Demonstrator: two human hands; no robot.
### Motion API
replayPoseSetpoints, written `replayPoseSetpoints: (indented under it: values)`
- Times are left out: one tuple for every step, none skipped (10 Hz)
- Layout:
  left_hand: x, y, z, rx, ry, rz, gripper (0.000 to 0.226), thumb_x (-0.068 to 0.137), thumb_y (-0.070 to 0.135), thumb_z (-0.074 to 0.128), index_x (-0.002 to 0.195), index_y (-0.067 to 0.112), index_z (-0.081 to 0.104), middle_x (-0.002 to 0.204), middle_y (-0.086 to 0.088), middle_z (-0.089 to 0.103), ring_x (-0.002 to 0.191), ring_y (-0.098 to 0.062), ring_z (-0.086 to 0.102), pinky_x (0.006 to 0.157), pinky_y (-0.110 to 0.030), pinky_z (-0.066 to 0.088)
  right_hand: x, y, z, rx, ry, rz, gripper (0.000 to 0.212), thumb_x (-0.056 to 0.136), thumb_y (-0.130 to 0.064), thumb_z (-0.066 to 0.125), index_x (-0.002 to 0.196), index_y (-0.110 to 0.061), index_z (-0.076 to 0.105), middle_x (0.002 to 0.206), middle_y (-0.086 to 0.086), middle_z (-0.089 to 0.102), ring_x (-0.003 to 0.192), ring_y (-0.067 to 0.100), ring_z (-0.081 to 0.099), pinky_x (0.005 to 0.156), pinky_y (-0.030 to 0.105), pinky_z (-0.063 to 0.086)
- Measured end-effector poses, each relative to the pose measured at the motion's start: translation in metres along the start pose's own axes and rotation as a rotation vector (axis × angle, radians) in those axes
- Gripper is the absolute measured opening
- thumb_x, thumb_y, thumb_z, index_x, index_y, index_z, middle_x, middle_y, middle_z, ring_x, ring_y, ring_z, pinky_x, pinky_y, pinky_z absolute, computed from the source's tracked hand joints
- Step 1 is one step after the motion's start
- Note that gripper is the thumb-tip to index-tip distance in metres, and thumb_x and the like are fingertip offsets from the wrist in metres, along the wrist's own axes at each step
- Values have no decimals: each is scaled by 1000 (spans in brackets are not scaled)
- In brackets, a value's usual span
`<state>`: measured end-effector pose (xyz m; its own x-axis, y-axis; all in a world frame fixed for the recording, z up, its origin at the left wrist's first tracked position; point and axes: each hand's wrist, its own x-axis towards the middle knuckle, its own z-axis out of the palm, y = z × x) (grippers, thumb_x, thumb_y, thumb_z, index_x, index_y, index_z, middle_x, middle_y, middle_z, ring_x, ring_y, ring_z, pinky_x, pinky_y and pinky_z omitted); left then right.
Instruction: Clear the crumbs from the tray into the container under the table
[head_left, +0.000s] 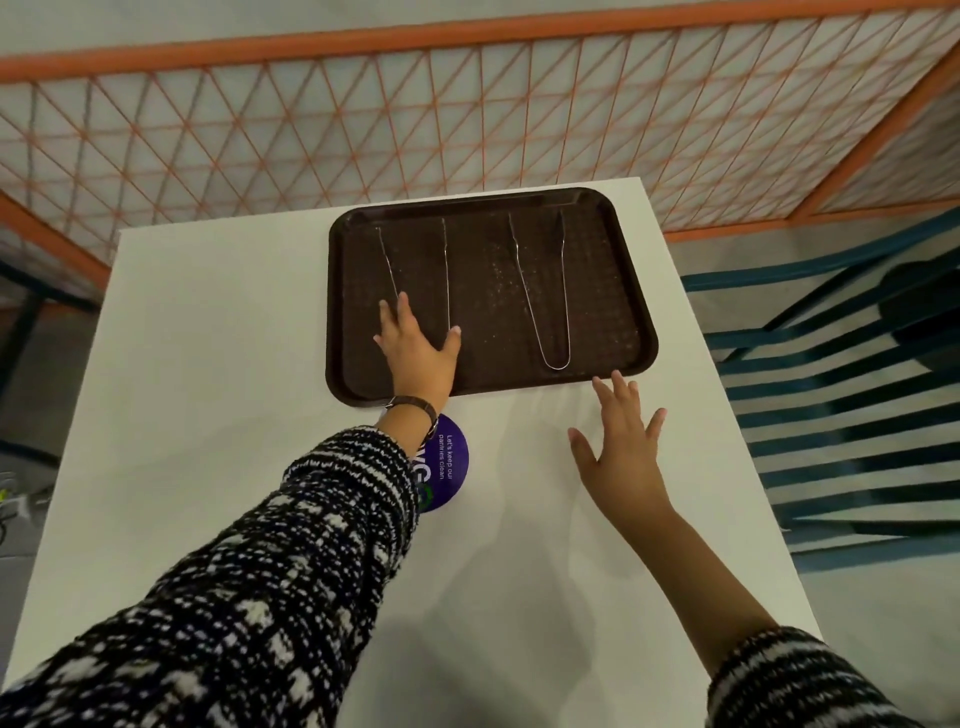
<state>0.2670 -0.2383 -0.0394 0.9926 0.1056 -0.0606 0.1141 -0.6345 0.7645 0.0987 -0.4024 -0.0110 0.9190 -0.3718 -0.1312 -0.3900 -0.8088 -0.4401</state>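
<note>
Reaching forward over the white table (260, 338), the person has the left hand (418, 348) on the near left part of the brown tray (631, 291), fingers spread and lying flat over the closed end of the left tongs (415, 260). Whether it presses on the tongs or only covers them cannot be told. The right hand (621, 441) hovers spread above the table, its fingertips just short of the tray's near right edge and holding nothing.

The crumbs (501, 291) lie as pale specks over the tray floor, thickest in the middle strip between the two utensils. The right tongs (545, 291) rest on the tray's right half, arms open toward the far rim. The container under the table is not in view.

This looks like the opening step: the tray sits flat on the table and nothing has been tipped out. The next move probably calls for both pairs of tongs to come off the tray, or to be pinned down, since they would slide off with the crumbs on tilting. After that the tray needs a grip on both sides and a careful carry to the table's edge.

A round purple sticker (449, 467) lies on the table under the left wrist, flat and no hindrance. An orange mesh fence (467, 114) stands close behind the table, and blue slatted chairs (831, 395) crowd the right side, so tipping room there looks tight.
</note>
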Motion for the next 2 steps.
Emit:
replayPoseSetpoints:
  values:
    - [-19, 8, -26, 34, -109, 150, 55, 90, 25, 56, 141, 20, 35, 155, -9, 18, 142, -29, 19, 115, -47, 23, -4, -10, -19, 59, -128, -68, 59, 94, -38, 47, 147, -25, 25, 159, -1, 10, 147, 21, 7, 115, 36, -5]
    - [-41, 1, -64, 130, -436, 372, 43, 92, 20, 52, 134, 27, 46, 149, 2, 32, 137, -19, 29, 107, -29, 26, -6, -21, -45, 18, -342, -181, 54, 95, -39, 45, 145, -29, 28, 158, -5, 17, 145, 18, 18, 116, 34, 4]
